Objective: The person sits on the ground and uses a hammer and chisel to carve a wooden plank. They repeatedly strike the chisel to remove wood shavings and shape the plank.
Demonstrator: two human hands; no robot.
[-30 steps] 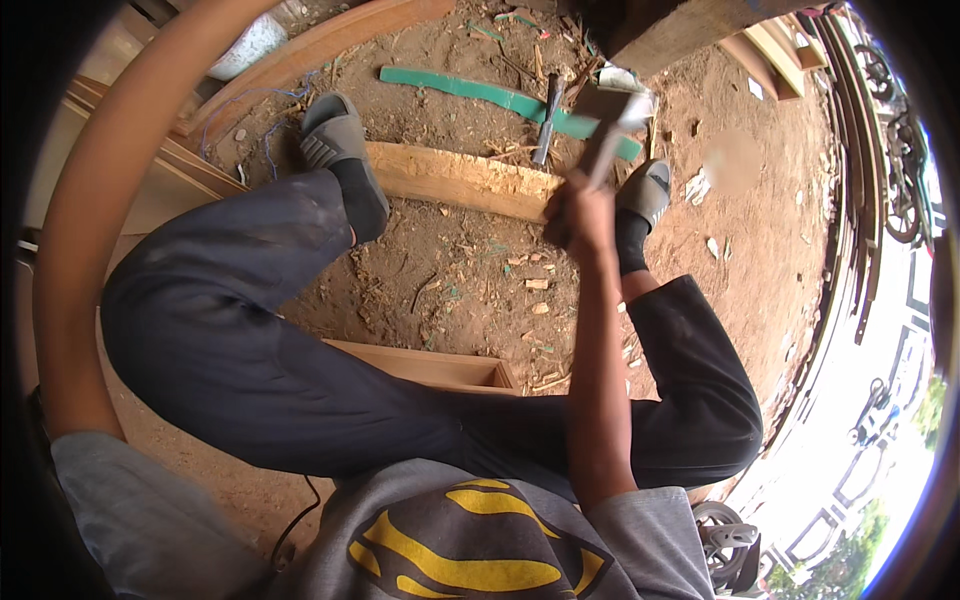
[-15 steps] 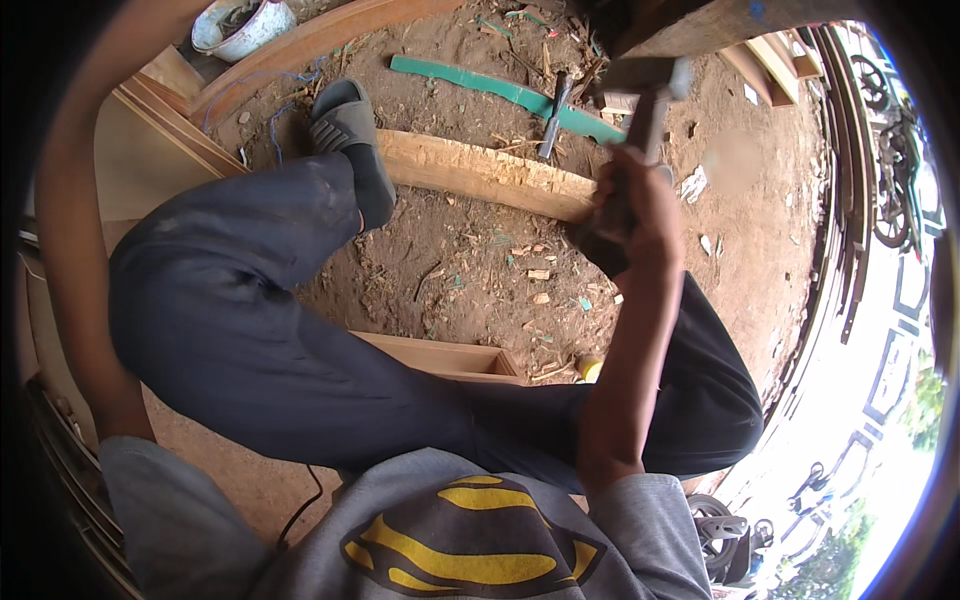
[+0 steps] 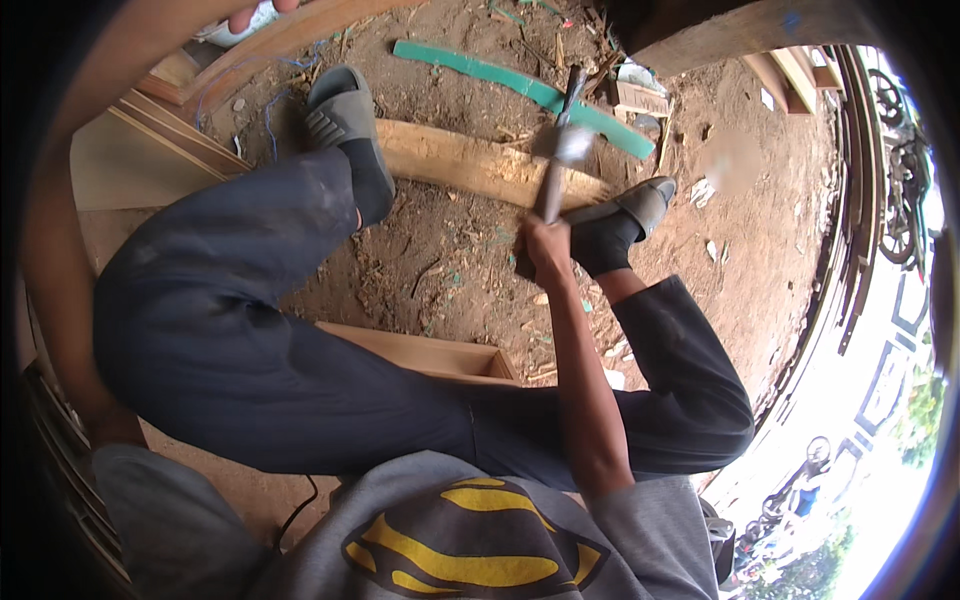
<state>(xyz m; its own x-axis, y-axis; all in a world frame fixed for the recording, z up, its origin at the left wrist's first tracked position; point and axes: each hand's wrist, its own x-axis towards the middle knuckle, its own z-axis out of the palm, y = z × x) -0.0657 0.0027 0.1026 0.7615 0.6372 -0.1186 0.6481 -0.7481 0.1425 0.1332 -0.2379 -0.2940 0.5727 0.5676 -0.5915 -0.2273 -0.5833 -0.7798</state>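
Observation:
My right hand (image 3: 545,240) is closed round the handle of a hammer (image 3: 550,190), held mid-frame between my feet, its metal head blurred by motion. Behind it a dark metal tool (image 3: 572,90) lies across a green wavy-edged strip (image 3: 470,70). A pale plank (image 3: 450,160) lies on the dirt nearer me. My left arm reaches up along the left edge; only a few fingertips of my left hand (image 3: 262,16) show at the top, so whether it holds anything is hidden.
A heavy wooden beam (image 3: 730,35) overhangs at top right. Wooden panels (image 3: 140,160) and a white pail (image 3: 225,32) stand at left. An open wooden box (image 3: 420,355) lies near my legs. Stacked boards (image 3: 840,200) and motorbikes (image 3: 900,170) are at right.
The hammer and my right hand have swung down and left from beside the beam, after moving rightward earlier. A few left-hand fingertips now show at the top edge.

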